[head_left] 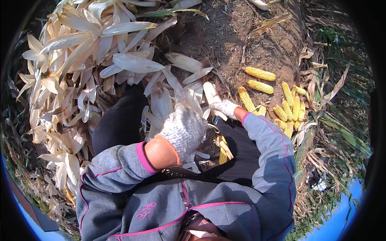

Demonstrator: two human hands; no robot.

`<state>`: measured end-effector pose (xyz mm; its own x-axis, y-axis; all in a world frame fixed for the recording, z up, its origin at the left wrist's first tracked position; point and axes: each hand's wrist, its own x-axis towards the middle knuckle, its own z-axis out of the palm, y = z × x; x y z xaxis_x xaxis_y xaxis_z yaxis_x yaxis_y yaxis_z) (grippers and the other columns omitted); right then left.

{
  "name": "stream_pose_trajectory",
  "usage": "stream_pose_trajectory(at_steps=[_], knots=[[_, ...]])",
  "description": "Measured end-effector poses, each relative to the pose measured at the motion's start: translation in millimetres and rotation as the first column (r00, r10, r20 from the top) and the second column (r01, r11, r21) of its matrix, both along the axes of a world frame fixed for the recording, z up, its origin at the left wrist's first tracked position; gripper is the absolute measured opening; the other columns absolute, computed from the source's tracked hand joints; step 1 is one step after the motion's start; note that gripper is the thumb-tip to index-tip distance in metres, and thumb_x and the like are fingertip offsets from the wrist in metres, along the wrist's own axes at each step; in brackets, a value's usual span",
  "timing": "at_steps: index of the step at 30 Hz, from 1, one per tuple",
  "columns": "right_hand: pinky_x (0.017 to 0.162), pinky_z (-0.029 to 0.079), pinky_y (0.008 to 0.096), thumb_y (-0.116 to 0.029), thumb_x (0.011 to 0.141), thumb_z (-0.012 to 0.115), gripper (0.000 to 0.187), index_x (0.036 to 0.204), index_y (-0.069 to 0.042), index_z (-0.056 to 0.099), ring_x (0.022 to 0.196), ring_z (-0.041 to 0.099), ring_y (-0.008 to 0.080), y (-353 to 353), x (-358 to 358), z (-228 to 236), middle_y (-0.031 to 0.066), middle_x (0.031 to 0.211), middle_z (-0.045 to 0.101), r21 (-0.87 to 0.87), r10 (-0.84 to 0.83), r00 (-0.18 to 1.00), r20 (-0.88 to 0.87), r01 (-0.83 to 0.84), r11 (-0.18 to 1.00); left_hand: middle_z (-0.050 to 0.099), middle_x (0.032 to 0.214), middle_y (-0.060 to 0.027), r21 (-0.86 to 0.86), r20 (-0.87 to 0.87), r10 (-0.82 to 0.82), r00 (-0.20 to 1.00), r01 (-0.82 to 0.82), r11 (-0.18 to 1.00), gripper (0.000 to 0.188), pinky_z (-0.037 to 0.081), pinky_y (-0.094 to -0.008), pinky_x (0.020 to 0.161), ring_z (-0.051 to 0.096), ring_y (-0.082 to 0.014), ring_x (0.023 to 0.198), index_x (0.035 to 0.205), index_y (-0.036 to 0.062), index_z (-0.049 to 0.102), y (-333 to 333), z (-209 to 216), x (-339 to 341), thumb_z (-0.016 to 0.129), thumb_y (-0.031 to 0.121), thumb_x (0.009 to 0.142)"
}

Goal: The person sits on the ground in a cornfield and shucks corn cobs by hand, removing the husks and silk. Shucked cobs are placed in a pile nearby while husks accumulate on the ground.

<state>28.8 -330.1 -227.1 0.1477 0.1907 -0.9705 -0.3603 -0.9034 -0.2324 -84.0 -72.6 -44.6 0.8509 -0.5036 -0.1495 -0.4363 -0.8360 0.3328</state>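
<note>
My left hand (pixel 184 130), in a white knitted glove, is closed in a fist above my lap. What its fingers hold is hidden; pale husk strips show just beyond and beside it. My right hand (pixel 226 109), gloved the same way, grips an ear of corn (pixel 210 93) that is pale and looks wrapped in husk. The ear points away from me, tilted to the left. Beneath my hands, between my legs, a yellow cob (pixel 222 154) with some husk on it lies partly covered.
A large heap of dry husks and husked ears (pixel 86 52) fills the left side. Several bare yellow cobs (pixel 287 106) lie in a pile on the right, with two loose cobs (pixel 260 74) farther off. Brown soil (pixel 225 36) lies ahead; cornstalks (pixel 341 128) edge the right.
</note>
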Motion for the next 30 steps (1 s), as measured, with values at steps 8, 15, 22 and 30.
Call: stream_pose_trajectory(at_steps=[8,15,22,30], knots=[[0.067,0.048,0.0262,-0.028,0.083,0.066,0.037,0.107,-0.001,0.062,0.077,0.059,0.011,33.8,-96.0,88.2,0.005,0.092,0.064,0.131,-0.173,0.96,-0.219,0.205,0.97,0.062,0.087,-0.0111,-0.047,-0.02,0.078,0.997,-0.079,0.996,0.029,0.048,-0.0449,0.074,0.062,-0.0311,0.083,0.099,0.0094,0.061,26.7,-16.6,41.1,0.063,0.028,0.077],[0.084,0.049,0.0322,-0.022,0.074,0.074,0.056,0.119,0.002,0.049,0.095,0.06,0.0203,42.3,-122.1,165.7,0.0136,0.107,0.063,0.413,-0.338,0.778,0.53,0.111,0.904,0.05,0.126,-0.0222,-0.671,0.043,0.676,0.736,-0.48,0.565,0.066,0.043,-0.0416,0.095,0.052,-0.0367,0.113,0.132,-0.0011,0.04,35.3,0.2,56.5,0.064,0.038,0.083],[0.082,0.048,0.0368,-0.038,0.079,0.069,0.059,0.119,0.002,0.051,0.096,0.061,0.0292,49.5,-162.4,184.8,0.0214,0.105,0.062,0.558,-0.382,0.607,0.696,-0.123,0.821,0.05,0.125,-0.0084,-0.533,-0.71,-0.313,0.631,-0.772,-0.348,0.065,0.042,-0.0311,0.095,0.051,-0.0169,0.111,0.137,0.0026,0.037,-13.0,4.2,-14.9,0.066,0.032,0.086],[0.09,0.046,0.0292,-0.02,0.09,0.062,0.031,0.114,0.0,0.06,0.101,0.058,0.0165,65.5,-132.9,224.5,0.0108,0.109,0.064,0.842,-0.851,0.228,0.473,0.169,0.513,0.055,0.12,-0.0105,-0.869,-0.472,0.305,0.827,-0.494,-0.005,0.051,0.042,-0.0316,0.095,0.052,-0.0182,0.109,0.127,0.0019,0.044,-32.0,13.6,-47.0,0.066,0.025,0.086]])
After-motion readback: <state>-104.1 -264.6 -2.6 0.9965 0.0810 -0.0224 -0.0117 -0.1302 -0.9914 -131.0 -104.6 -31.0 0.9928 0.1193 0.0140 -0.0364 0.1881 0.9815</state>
